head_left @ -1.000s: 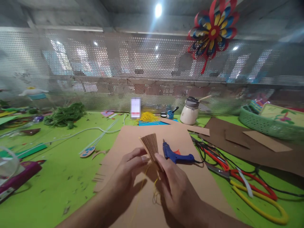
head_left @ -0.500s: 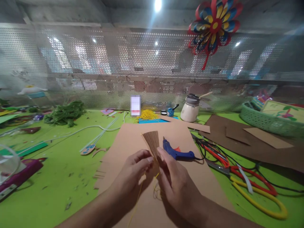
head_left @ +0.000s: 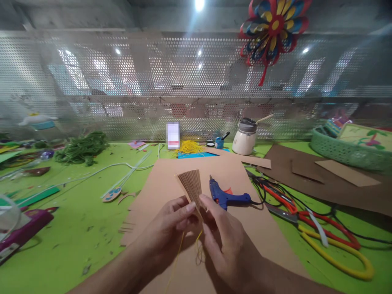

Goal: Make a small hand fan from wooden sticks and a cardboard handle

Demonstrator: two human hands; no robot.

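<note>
A small brown pleated cardboard fan (head_left: pixel 190 183) stands tilted above the brown cardboard sheet (head_left: pixel 159 171), its spread end pointing away from me. My right hand (head_left: pixel 226 232) grips its narrow lower end from the right, between thumb and fingers. On the other side, my left hand (head_left: pixel 174 218) has its thumb pressed to the fan's lower left edge, fingers curled behind. Yellow thread (head_left: pixel 176 261) trails below my hands, with a loose loop near my right fingers. The fan's lower tip is hidden by my fingers. A blue glue gun (head_left: pixel 228 198) lies just beyond my right hand.
Right of the sheet lie red-handled scissors (head_left: pixel 278 196), yellow-handled scissors (head_left: pixel 339 255) and black cords. Behind stand a cream jar (head_left: pixel 244 141), yellow thread pile (head_left: pixel 190 147) and a phone-like screen (head_left: pixel 173 135). A purple power strip (head_left: pixel 27 230) sits left, a green basket (head_left: pixel 346 149) right.
The fan has tipped slightly to the left and its pleats look a little more spread. My left thumb has come onto its lower edge. My right hand keeps its grip.
</note>
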